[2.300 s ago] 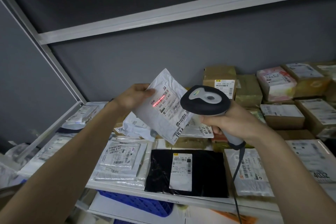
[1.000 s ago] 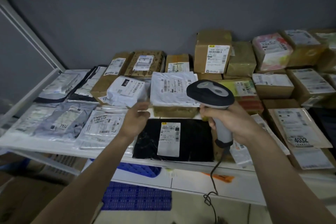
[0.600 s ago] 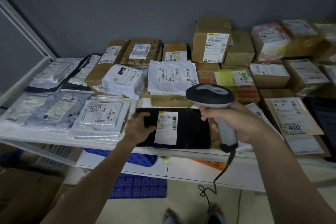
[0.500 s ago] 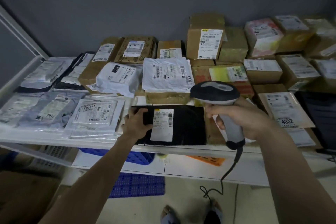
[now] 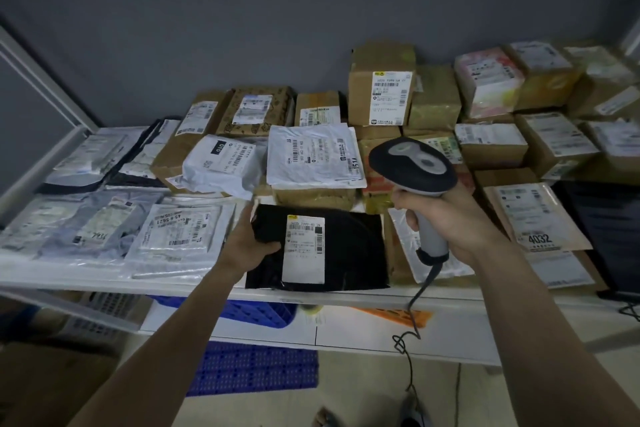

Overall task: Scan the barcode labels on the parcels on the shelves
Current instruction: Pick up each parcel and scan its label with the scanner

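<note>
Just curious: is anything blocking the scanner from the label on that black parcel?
Nothing visible does. The label lies face up on the black parcel, uncovered; the left hand grips only the parcel's left edge. The scanner, in the right hand, is above and to the right.

- Setting: parcel storeroom or courier pickup point.
- White metal shelf [image 5: 104, 282] against a grey wall [image 5: 242, 28], packed with cardboard boxes [image 5: 381, 87] and plastic mailer bags [image 5: 311, 156], each with a printed barcode label [image 5: 304, 248].
- Corded handheld scanner [image 5: 412, 166] in use.
- Blue plastic crate [image 5: 256, 312] on the lower level.
</note>
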